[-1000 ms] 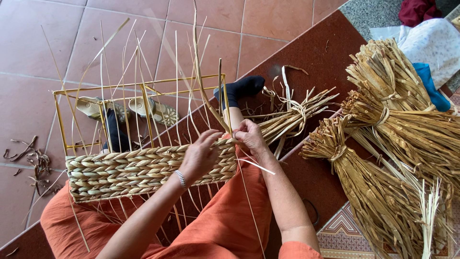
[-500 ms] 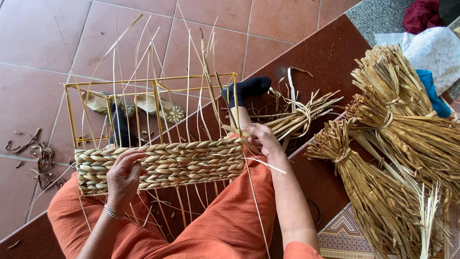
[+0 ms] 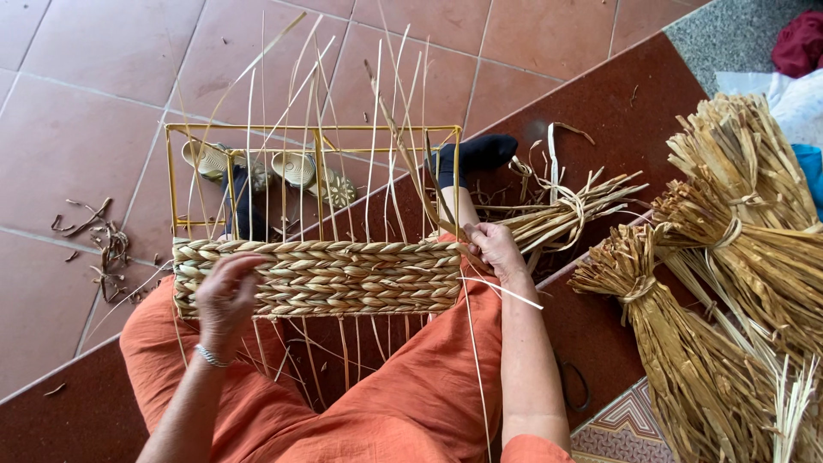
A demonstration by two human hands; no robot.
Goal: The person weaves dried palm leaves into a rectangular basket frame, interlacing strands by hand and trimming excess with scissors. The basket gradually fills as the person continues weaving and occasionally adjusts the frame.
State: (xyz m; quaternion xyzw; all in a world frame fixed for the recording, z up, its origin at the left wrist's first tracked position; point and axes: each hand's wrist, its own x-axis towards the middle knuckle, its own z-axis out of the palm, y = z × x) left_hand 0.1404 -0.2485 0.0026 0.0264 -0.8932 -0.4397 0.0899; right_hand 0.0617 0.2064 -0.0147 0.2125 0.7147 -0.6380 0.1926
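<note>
Terracotta floor tiles meet a darker red step, and the person sits at that edge in orange trousers with a yellow wire frame (image 3: 313,130) standing across the lap. Along the frame's lower part runs the woven band (image 3: 321,279) of braided straw, its long axis lying from 9 o'clock to 3 o'clock, with thin upright stakes (image 3: 377,154) rising out of it toward 12 o'clock and their tails hanging below toward 6.

Both hands sit at the two ends of that band. At its 9 o'clock end, the left hand (image 3: 225,296) lies over the front face, fingers curled and pressed against the braid; whether it pinches a strand I cannot tell. The right hand (image 3: 495,250) sits at the 3 o'clock end, fingers closed around the frame's corner and the loose working strand (image 3: 506,293) that juts out toward 4 o'clock. This hand is the nearer one to the free end of the weave; its forearm comes up from 6 o'clock, wrist bent inward.

Out beyond it, a tied bundle of straw (image 3: 566,214) lies at 2 o'clock from the right hand, and larger sheaves (image 3: 737,257) lie farther off at 3 o'clock. Sandals (image 3: 304,171) rest behind the frame, and dry scraps (image 3: 99,244) lie scattered at 9 o'clock.
</note>
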